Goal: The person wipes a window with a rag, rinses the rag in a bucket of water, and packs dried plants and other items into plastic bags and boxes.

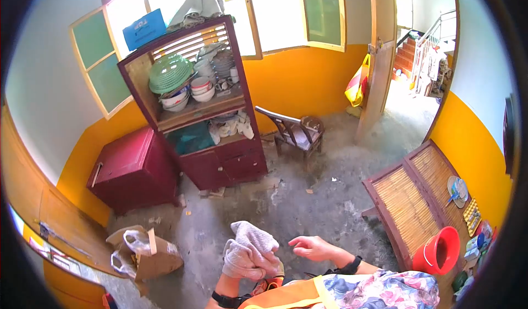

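A pale pinkish-grey cloth [252, 248], crumpled and towel-like, is bunched over my left hand [242, 270]. Its folds hide most of the fingers, but the cloth is held up off the floor in that hand. To the right of it, my right hand [313, 249] is raised with the fingers loosely bent and apart, holding nothing and not touching the cloth. Black bands circle both wrists. Below the hands show an orange apron [286, 297] and a floral sleeve [385, 290].
Ahead stands a dark red cabinet [242, 169] with bowls and a green basket [169, 73]. A red chest [129, 163], cardboard box [159, 258] and small chair [297, 133] stand around. At right, a red bucket [426, 257] rests by a bamboo bed [404, 199]. A doorway opens beyond.
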A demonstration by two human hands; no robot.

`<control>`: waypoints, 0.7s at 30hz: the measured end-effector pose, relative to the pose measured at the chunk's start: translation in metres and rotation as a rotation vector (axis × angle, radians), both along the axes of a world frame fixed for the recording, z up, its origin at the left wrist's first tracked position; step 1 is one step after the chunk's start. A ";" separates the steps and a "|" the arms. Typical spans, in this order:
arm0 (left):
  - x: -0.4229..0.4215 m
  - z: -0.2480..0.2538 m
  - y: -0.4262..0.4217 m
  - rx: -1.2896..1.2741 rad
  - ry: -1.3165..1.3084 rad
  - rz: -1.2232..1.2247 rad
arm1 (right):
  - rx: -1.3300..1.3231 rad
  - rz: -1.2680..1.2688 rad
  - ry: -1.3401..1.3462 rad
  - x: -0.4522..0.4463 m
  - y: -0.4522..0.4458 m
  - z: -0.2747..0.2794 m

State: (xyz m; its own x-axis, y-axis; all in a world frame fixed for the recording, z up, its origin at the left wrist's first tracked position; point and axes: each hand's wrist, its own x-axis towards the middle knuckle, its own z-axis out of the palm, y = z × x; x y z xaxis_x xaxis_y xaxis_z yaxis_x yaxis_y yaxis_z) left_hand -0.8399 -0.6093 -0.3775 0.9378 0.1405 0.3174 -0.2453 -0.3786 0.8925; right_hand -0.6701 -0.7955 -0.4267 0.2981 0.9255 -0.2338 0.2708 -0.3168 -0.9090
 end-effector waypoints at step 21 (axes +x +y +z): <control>0.304 -0.009 0.136 0.701 -0.230 0.169 | 0.001 -0.401 0.410 0.292 0.072 -0.019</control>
State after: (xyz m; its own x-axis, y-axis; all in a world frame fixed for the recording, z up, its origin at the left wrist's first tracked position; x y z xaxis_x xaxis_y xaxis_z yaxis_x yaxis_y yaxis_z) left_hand -0.5356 -0.4737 -0.3863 0.8208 -0.0303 0.5704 -0.2845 -0.8876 0.3623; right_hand -0.3779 -0.7239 -0.4456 0.5107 0.7590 -0.4038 -0.2452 -0.3216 -0.9146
